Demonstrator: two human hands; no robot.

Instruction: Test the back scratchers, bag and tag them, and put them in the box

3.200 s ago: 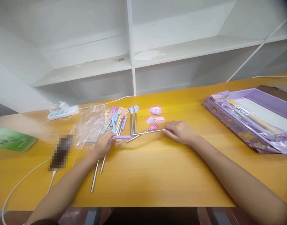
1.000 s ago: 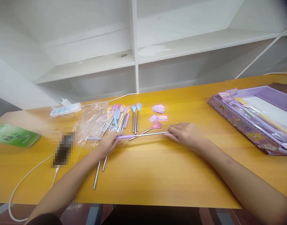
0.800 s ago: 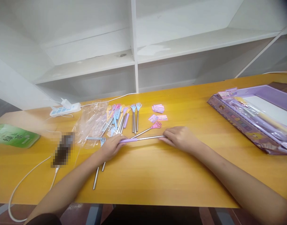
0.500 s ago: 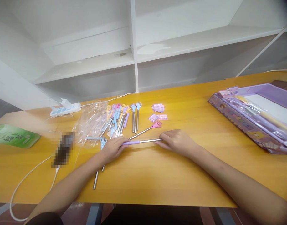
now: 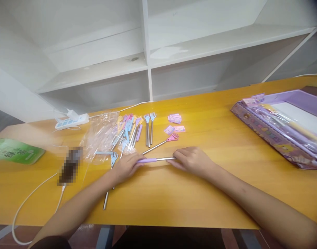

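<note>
My left hand [image 5: 127, 166] is closed round the purple handle of a metal rod [image 5: 149, 160]. The rod's silver end is pinched in the fingers of my right hand [image 5: 190, 159], so it lies level between both hands. Just behind it a pink hand-shaped scratcher [image 5: 172, 137] rests slantwise on the table. A blue scratcher [image 5: 114, 158] lies beside my left hand, partly hidden by it. Further back are two blue scratchers [image 5: 150, 128] side by side and a pile of coloured scratchers [image 5: 131, 128]. Small pink cards [image 5: 175, 119] lie behind my right hand.
Clear plastic bags [image 5: 101, 135] lie left of the pile. A white power strip [image 5: 72, 121], a green packet [image 5: 18, 151] and a blurred dark object [image 5: 70, 166] with a cable are at the left. A purple box [image 5: 272, 135] with wrapped items stands at the right, before white shelves [image 5: 148, 52].
Both hands have shifted slightly, the right one a little left and down. The rod between them has dropped slightly and is still held at both ends.
</note>
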